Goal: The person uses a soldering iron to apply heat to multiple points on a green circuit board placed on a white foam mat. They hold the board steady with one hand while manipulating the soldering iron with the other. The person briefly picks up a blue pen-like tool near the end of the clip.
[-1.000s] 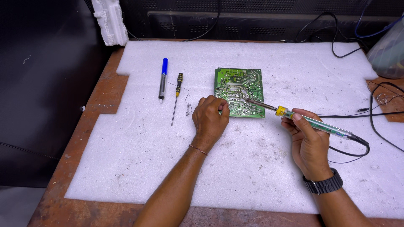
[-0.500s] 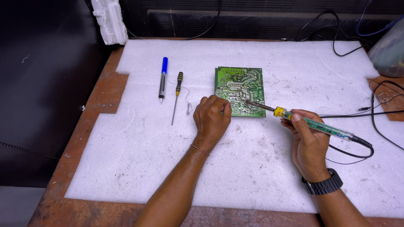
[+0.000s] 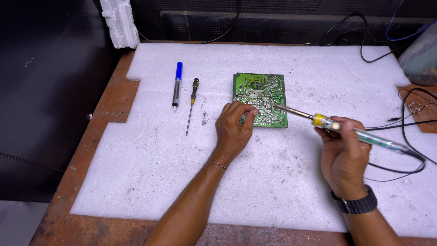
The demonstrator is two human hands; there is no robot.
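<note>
Left hand (image 3: pixel 234 130) pinches the green circuit board (image 3: pixel 260 93); right hand (image 3: pixel 343 152) grips a soldering iron (image 3: pixel 337 126); a screwdriver (image 3: pixel 192 102) and desoldering pump (image 3: pixel 177 84) lie left.

No labels, signs or screens show. The nearest to a package is a clear bag (image 3: pixel 421 57), perhaps plastic, at the worktop's far right corner, cut off by the edge.

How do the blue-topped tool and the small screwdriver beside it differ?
The blue-topped tool is thick, with a blue cap over a grey barrel; the small screwdriver is thin, with a black-and-yellow handle and bare metal shaft. The screwdriver's tip reaches nearer the person. Both lie untouched on the white foam mat, left of the left hand.
</note>
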